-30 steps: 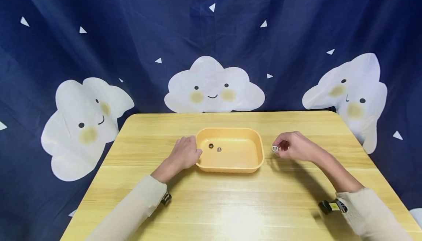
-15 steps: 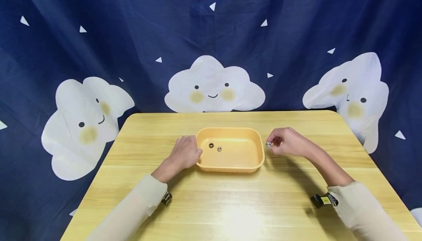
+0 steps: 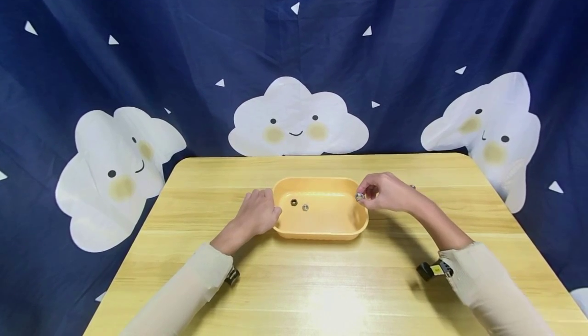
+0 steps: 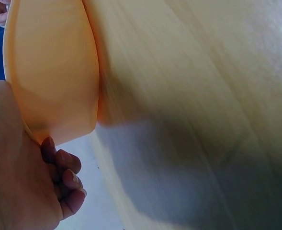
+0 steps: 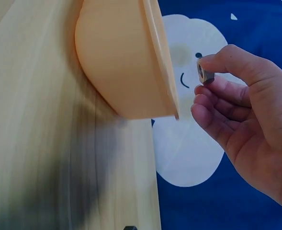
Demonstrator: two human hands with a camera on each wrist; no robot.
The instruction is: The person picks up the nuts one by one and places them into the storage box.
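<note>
A shallow peach-orange plastic tray [image 3: 321, 236] sits on the wooden table. My left hand [image 3: 258, 212] grips its left rim; in the left wrist view the fingers [image 4: 70, 178] curl below the tray's edge. Inside the tray, toward its left side, lie a dark hex nut [image 3: 294, 202] and a smaller silver nut [image 3: 305, 207], apart from each other. Above the tray's right rim, my right hand [image 3: 388, 193] pinches a silver hex nut [image 5: 205, 73] between thumb and index finger, with the other fingers loosely bent.
Behind the right wrist a small metallic thing [image 3: 413, 187] on the table is mostly hidden. The wooden table [image 3: 294, 285] ends at a dark blue curtain [image 3: 294, 34] with white clouds. Each forearm wears a strapped wrist camera [image 3: 425, 271].
My right hand has moved left with the nut, from beside the tray to over its right rim, uncovering a small thing behind the wrist. The left hand and tray stay put.
</note>
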